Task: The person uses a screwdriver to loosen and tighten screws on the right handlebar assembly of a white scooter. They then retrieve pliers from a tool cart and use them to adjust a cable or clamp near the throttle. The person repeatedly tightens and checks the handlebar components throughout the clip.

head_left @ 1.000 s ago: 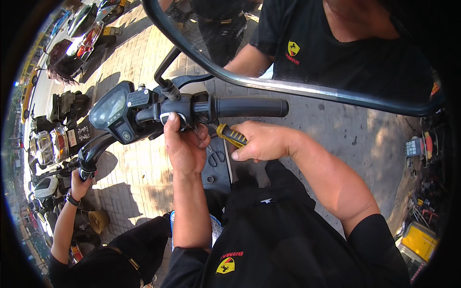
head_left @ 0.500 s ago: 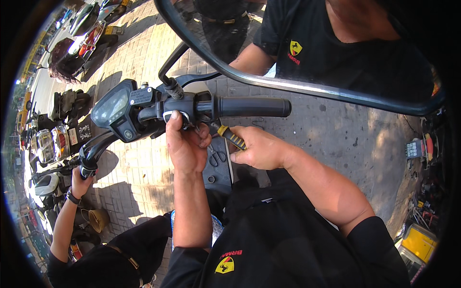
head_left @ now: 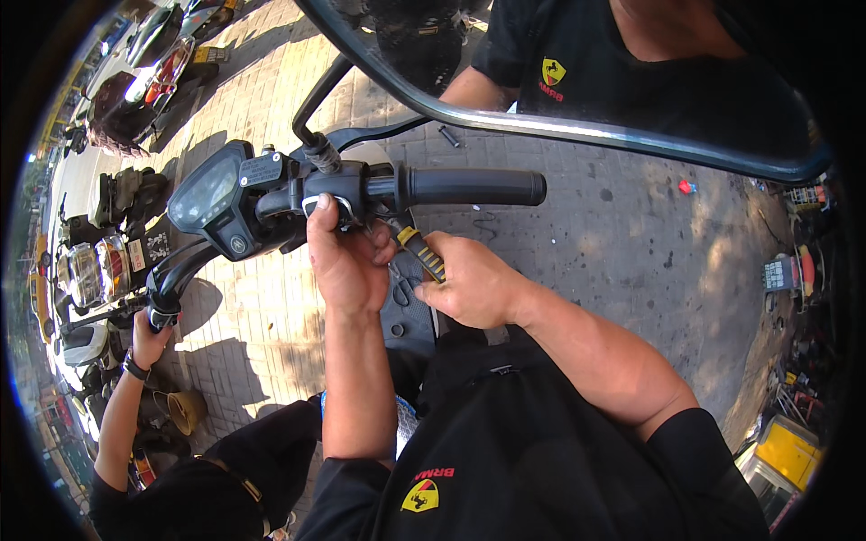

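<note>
My left hand (head_left: 347,266) wraps around the black switch housing (head_left: 336,194) beside the handlebar grip (head_left: 474,187); its thumb presses on the near face and its fingers curl underneath. In my right hand (head_left: 474,281) is a hand tool with a yellow-and-black handle (head_left: 420,251), slanting up toward the left fingertips. The tool's working end is hidden by the fingers and housing, so I cannot tell its exact kind. Below, on the scooter's footboard (head_left: 417,316), lie scissors with dark handles (head_left: 403,290) and a small dark ring (head_left: 397,331).
A large mirror (head_left: 577,135) overhangs the grip. The scooter's display (head_left: 209,194) is left of my hands. Another person's hand (head_left: 150,341) holds the far handlebar end. Parked scooters (head_left: 149,99) line the left; a yellow box (head_left: 787,451) and tools stand at right.
The view has shifted a little, showing more ground beyond the grip. My right hand and the tool have moved slightly left relative to the grip; my left hand keeps its hold.
</note>
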Tool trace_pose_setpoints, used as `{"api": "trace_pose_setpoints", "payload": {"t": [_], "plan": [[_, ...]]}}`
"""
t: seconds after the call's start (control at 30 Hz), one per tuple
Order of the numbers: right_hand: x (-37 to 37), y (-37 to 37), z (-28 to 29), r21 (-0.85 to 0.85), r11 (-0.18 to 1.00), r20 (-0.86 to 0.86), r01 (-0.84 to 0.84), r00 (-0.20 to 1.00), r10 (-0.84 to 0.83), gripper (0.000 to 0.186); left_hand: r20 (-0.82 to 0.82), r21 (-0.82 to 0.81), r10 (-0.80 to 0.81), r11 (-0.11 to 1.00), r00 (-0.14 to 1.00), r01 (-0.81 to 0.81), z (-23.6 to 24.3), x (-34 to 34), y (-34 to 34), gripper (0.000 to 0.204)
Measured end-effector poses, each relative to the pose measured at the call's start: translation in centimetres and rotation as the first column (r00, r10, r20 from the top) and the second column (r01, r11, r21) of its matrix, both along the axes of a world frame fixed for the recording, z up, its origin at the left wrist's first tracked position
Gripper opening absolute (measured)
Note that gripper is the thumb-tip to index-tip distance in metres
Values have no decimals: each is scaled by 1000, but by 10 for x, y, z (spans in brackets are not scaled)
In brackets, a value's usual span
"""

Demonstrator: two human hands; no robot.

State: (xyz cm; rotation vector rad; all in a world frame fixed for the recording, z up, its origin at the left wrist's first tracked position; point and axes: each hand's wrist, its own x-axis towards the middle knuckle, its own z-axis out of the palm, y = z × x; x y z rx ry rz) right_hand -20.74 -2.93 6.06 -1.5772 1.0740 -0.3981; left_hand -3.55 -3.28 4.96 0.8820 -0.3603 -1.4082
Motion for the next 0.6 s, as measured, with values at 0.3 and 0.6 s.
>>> {"api": "trace_pose_setpoints", "payload": {"t": [0.3,0.6], "plan": [[-25,-38,15,127,953,14,-274,962,274,31,-4,-2,-25,1000,1000,25,0,2,0,42],[-28,-55,8,33,925,-128,-379,916,380,39,4,-18,-38,999,999,38,-3,2,0,44]]}}
